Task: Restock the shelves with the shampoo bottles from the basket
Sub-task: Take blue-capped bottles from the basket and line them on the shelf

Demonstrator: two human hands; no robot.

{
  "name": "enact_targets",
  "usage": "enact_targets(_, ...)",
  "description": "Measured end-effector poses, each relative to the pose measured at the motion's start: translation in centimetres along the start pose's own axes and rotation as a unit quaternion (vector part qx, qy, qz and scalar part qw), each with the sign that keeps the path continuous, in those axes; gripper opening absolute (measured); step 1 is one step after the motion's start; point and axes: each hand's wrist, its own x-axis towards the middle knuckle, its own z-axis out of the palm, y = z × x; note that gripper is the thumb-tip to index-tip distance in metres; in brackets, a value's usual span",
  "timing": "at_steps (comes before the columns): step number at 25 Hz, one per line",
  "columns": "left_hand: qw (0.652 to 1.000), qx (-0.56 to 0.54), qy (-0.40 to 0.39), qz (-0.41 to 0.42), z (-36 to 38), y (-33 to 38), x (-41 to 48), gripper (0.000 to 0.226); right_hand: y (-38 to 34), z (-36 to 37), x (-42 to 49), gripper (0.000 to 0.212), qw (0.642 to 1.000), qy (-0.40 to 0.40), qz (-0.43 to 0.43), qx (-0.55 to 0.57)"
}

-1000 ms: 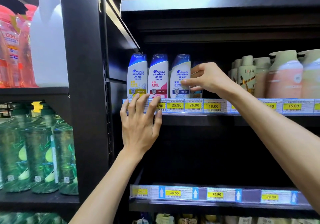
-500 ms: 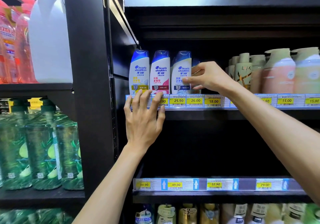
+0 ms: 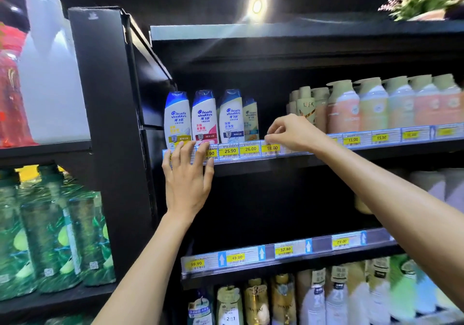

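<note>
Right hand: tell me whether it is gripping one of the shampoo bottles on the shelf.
No: the right hand grips none of the shampoo bottles; its curled fingers sit at the price strip, by the 18.00 tag, right of them.

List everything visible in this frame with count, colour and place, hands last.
white shampoo bottles with blue caps: four, white, middle shelf's left end
yellow price-tag strip: one, yellow, middle shelf's front edge
beige-capped pump bottles: count unclear, peach and pale, middle shelf, right
green translucent bottles: several, green, lower left shelf
large white plastic jug: one, white, upper left shelf
red translucent bottle: one seen, red, far left
gold, white and green bottles: many, bottom shelf
left hand: one, flat fingers on the strip's left end
right hand: one, fingers curled at the strip by the 18.00 tag
</note>
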Motion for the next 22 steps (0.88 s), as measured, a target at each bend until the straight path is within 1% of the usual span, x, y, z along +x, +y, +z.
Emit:
enact_targets(4, 0.996, 0.024, -0.079, -0.020, -2.6, 1.6, 0.5, 0.043, 0.3, -1.3, -3.4, 0.041, 0.995, -0.009, -0.008, -0.098)
enact_targets(7, 0.991, 0.049, -0.127, 0.004, -5.2, 4.0, 0.2, 0.047, 1.4, -2.0, -6.8, 0.052, 0.989, -0.024, -0.033, -0.141)
enact_targets(9, 0.980, 0.060, -0.192, 0.001, -7.0, 6.1, -0.4, 0.049, 2.7, -2.1, -9.0, 0.058, 0.984, -0.050, -0.049, -0.166)
enact_targets(13, 0.937, 0.096, -0.332, -0.042, -9.8, 10.8, -3.8, 0.058, 5.3, -1.3, -13.3, 0.063, 0.972, -0.129, -0.056, -0.187)
enact_targets(17, 0.905, 0.103, -0.409, -0.062, -12.1, 14.8, -9.7, 0.062, 8.7, 1.0, -19.1, 0.063, 0.965, -0.197, -0.052, -0.168)
enact_targets(20, 0.876, 0.071, -0.469, -0.092, -12.9, 17.3, -14.6, 0.061, 11.5, 3.9, -24.0, 0.060, 0.954, -0.253, -0.042, -0.153)
enact_targets(22, 0.845, 0.031, -0.521, -0.117, -13.0, 19.2, -18.5, 0.055, 13.7, 6.3, -27.7, 0.059, 0.943, -0.300, -0.026, -0.143)
